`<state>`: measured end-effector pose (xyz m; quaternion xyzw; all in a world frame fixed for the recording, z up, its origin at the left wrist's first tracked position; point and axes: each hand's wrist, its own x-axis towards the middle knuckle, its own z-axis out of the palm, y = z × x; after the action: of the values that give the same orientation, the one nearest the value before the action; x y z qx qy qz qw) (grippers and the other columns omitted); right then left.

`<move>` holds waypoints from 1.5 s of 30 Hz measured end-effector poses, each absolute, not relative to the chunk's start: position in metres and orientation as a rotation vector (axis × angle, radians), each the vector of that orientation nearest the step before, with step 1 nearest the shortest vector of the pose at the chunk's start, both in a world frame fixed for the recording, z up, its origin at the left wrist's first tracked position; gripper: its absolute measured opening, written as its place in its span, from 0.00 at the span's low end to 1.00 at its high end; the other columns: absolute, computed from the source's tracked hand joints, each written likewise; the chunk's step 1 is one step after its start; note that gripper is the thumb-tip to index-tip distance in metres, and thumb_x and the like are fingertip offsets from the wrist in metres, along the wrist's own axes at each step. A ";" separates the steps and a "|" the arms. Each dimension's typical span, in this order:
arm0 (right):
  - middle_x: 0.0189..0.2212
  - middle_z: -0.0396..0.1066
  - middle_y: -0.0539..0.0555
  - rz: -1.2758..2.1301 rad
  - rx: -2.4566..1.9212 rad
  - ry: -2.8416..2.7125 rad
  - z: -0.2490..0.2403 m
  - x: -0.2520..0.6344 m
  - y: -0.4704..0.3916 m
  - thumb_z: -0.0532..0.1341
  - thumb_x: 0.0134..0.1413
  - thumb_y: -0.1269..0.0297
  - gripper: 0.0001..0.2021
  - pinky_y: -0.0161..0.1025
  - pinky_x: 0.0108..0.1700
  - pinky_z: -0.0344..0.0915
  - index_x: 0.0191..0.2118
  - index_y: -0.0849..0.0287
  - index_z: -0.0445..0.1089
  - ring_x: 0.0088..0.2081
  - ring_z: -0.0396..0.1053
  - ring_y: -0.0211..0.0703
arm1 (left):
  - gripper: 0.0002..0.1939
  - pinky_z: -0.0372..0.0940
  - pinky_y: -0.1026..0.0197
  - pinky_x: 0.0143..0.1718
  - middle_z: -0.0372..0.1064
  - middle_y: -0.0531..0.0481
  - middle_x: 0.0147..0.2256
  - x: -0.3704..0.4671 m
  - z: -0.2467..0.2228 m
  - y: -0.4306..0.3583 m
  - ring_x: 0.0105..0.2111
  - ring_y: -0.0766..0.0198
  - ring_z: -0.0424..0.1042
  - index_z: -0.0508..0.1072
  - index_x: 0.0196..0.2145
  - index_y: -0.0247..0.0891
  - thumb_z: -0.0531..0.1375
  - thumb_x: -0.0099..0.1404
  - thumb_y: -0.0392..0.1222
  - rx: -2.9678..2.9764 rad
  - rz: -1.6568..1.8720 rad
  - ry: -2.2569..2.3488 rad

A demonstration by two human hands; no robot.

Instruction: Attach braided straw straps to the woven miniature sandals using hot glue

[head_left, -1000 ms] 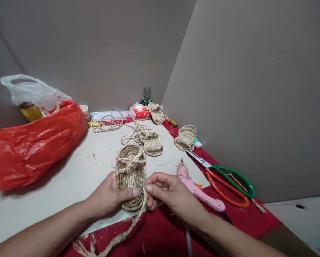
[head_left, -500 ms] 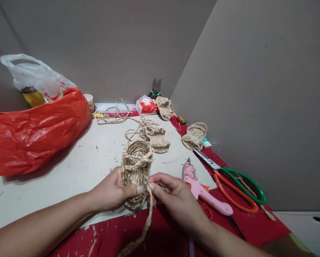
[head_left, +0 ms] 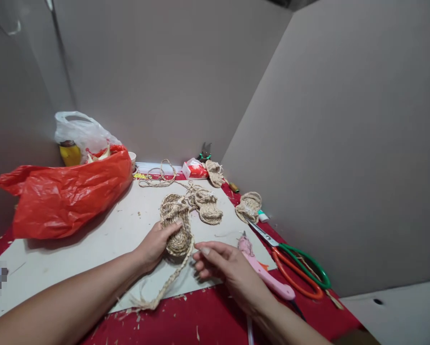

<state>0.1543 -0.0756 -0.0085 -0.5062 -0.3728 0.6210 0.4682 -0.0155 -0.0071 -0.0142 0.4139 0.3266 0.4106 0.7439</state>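
Observation:
A small woven straw slipper [head_left: 180, 238] is gripped in my left hand [head_left: 156, 245], with the thumb across its sole and the fingers behind, out of sight. From the slipper's right side a loose braided straw cord [head_left: 173, 277] hangs down to the left, ending in frayed strands. My right hand [head_left: 224, 261] is just right of the cord, fingers loosely curled and apart, with nothing visible between them. Beyond the held slipper lies another straw slipper [head_left: 208, 209] on the white board. A pink hot glue gun [head_left: 263, 273] rests to the right of my right hand.
Green-and-orange-handled scissors [head_left: 284, 256] point at a straw slipper [head_left: 249, 206] on the right. Another slipper [head_left: 215, 173], a tissue pack [head_left: 195, 169] and pruning shears [head_left: 205, 152] are at the back. A red plastic bag [head_left: 71, 206] fills the left. Grey partitions enclose the table.
My right hand has come off the cord and slipper edge. The cord's free end has swung left, onto the white board. The view has tilted up, and the slipper appears farther off.

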 end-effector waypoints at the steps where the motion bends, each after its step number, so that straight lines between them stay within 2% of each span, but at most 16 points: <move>1: 0.27 0.75 0.54 1.520 -1.268 -0.960 -0.007 0.148 -0.076 0.69 0.44 0.53 0.19 0.34 0.30 0.69 0.37 0.64 0.74 0.24 0.71 0.35 | 0.15 0.64 0.64 0.28 0.72 0.47 0.24 -0.015 -0.015 -0.008 0.23 0.65 0.69 0.72 0.29 0.32 0.61 0.59 0.49 0.912 0.911 0.716; 6: 0.18 0.71 0.51 1.443 -1.294 -1.065 -0.003 0.117 -0.071 0.71 0.35 0.48 0.22 0.31 0.23 0.64 0.26 0.65 0.71 0.19 0.67 0.34 | 0.20 0.61 0.64 0.20 0.70 0.49 0.20 -0.017 -0.014 -0.015 0.17 0.65 0.67 0.70 0.27 0.33 0.59 0.59 0.56 0.949 0.960 0.735; 11: 0.12 0.68 0.48 1.350 -1.318 -1.056 0.000 0.100 -0.070 0.70 0.33 0.46 0.23 0.30 0.20 0.62 0.22 0.63 0.68 0.14 0.64 0.33 | 0.20 0.60 0.66 0.18 0.68 0.53 0.18 -0.020 -0.010 -0.023 0.16 0.67 0.66 0.68 0.27 0.35 0.61 0.56 0.57 0.953 1.049 0.761; 15: 0.11 0.67 0.47 1.264 -1.343 -1.069 0.000 0.096 -0.072 0.69 0.32 0.45 0.23 0.31 0.20 0.63 0.19 0.62 0.65 0.14 0.64 0.34 | 0.21 0.60 0.65 0.18 0.67 0.53 0.17 -0.021 -0.008 -0.028 0.15 0.67 0.65 0.69 0.26 0.35 0.63 0.53 0.58 0.949 1.076 0.751; 20: 0.11 0.65 0.47 1.146 -1.375 -1.117 -0.005 0.094 -0.077 0.68 0.33 0.44 0.22 0.33 0.20 0.63 0.19 0.61 0.65 0.15 0.64 0.35 | 0.20 0.59 0.65 0.18 0.67 0.52 0.16 -0.019 -0.011 -0.033 0.15 0.66 0.65 0.71 0.25 0.33 0.68 0.47 0.54 0.963 1.097 0.759; 27: 0.15 0.68 0.49 1.145 -1.400 -1.310 -0.005 0.095 -0.086 0.66 0.38 0.44 0.22 0.33 0.23 0.63 0.20 0.61 0.66 0.18 0.65 0.36 | 0.17 0.59 0.64 0.20 0.66 0.55 0.16 -0.019 -0.019 -0.036 0.17 0.66 0.64 0.71 0.25 0.34 0.68 0.47 0.50 0.952 1.186 0.769; 30: 0.21 0.72 0.52 1.228 -1.404 -1.406 0.000 0.110 -0.096 0.66 0.40 0.44 0.22 0.36 0.27 0.67 0.25 0.63 0.70 0.22 0.70 0.40 | 0.16 0.61 0.64 0.25 0.69 0.54 0.19 -0.021 -0.019 -0.035 0.20 0.66 0.66 0.72 0.28 0.34 0.68 0.47 0.49 0.958 1.216 0.763; 33: 0.29 0.75 0.57 1.177 -1.443 -1.421 0.000 0.133 -0.110 0.62 0.45 0.44 0.24 0.40 0.31 0.70 0.36 0.64 0.71 0.28 0.74 0.44 | 0.18 0.62 0.63 0.29 0.73 0.52 0.24 -0.021 -0.018 -0.034 0.24 0.64 0.68 0.73 0.32 0.33 0.68 0.48 0.49 0.974 1.194 0.746; 37: 0.29 0.74 0.57 0.949 -1.501 -1.456 -0.007 0.161 -0.124 0.59 0.51 0.49 0.23 0.43 0.33 0.71 0.46 0.64 0.68 0.29 0.74 0.46 | 0.16 0.61 0.63 0.26 0.72 0.49 0.23 -0.019 -0.019 -0.033 0.22 0.64 0.68 0.73 0.29 0.32 0.67 0.49 0.49 0.987 1.056 0.733; 39: 0.32 0.74 0.58 0.816 -1.493 -1.521 -0.011 0.167 -0.127 0.60 0.53 0.54 0.21 0.47 0.39 0.70 0.48 0.63 0.68 0.33 0.73 0.49 | 0.14 0.60 0.64 0.24 0.71 0.50 0.21 -0.018 -0.019 -0.033 0.20 0.66 0.66 0.73 0.26 0.32 0.66 0.49 0.48 0.990 0.978 0.741; 42: 0.48 0.70 0.61 0.660 -1.417 -1.623 -0.013 0.168 -0.127 0.60 0.53 0.62 0.21 0.52 0.53 0.63 0.54 0.57 0.67 0.47 0.69 0.52 | 0.13 0.60 0.65 0.22 0.71 0.50 0.21 -0.017 -0.018 -0.035 0.19 0.66 0.66 0.72 0.26 0.32 0.65 0.50 0.47 0.993 0.875 0.765; 45: 0.60 0.59 0.58 0.454 -1.269 -1.947 -0.009 0.163 -0.122 0.56 0.56 0.69 0.25 0.50 0.58 0.58 0.60 0.52 0.60 0.58 0.60 0.50 | 0.14 0.63 0.64 0.22 0.72 0.48 0.23 -0.017 -0.014 -0.037 0.20 0.65 0.68 0.73 0.27 0.31 0.65 0.51 0.47 1.006 0.771 0.775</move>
<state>0.1630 -0.1224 -0.0085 -0.4964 -0.7614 0.1776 0.3773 -0.0167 -0.0368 -0.0140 0.4581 0.3529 0.3509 0.7366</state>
